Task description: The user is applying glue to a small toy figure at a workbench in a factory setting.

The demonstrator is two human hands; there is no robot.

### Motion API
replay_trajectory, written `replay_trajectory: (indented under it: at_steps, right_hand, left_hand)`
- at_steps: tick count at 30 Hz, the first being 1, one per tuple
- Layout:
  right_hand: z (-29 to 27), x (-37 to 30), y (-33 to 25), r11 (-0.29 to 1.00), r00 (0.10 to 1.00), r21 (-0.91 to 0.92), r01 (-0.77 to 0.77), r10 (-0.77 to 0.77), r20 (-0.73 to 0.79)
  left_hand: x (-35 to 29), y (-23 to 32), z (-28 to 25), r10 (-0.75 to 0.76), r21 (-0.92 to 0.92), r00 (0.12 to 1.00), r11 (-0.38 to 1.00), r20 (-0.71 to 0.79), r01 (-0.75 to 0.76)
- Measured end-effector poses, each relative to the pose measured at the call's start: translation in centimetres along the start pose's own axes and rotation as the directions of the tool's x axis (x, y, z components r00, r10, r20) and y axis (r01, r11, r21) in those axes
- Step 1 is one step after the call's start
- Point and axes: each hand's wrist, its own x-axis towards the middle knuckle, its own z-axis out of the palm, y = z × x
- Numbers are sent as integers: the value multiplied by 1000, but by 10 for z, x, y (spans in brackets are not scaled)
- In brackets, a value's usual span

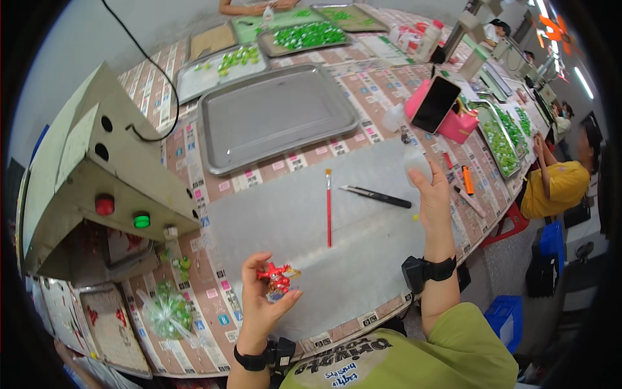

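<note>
My left hand (262,305) is closed round a small red figurine (278,279) with a bit of gold and blue on it, held above the near left part of the grey sheet. At the sheet's right edge, my right hand (433,188) grips a pale, translucent rounded object (416,162), its kind unclear. Between my hands lie a thin red-handled paintbrush (329,211) with its bristles pointing away from me, and black tweezers (379,196) with silver tips. The grey sheet (272,214) under them covers the table in front of me.
Beyond the sheet stands a grey metal tray (278,110); trays of green pieces (308,37) lie farther back. A machine with red and green buttons (103,162) is at left, near a bag of green pieces (170,314). A phone (436,105) leans on a pink holder (459,124). Co-workers sit around.
</note>
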Motion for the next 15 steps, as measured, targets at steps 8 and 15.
replay_trajectory:
  at_steps: [8,15]
  right_hand:
    - [-40,32,61,899,988,-434,54,-111,-107]
    - [-85,37,90,883,988,-465,65,-121,-92]
  left_hand:
    - [1,0,-2,79,-39,996,996,-29,-80]
    - [7,-9,-11,13,-5,992,1000,126,-12]
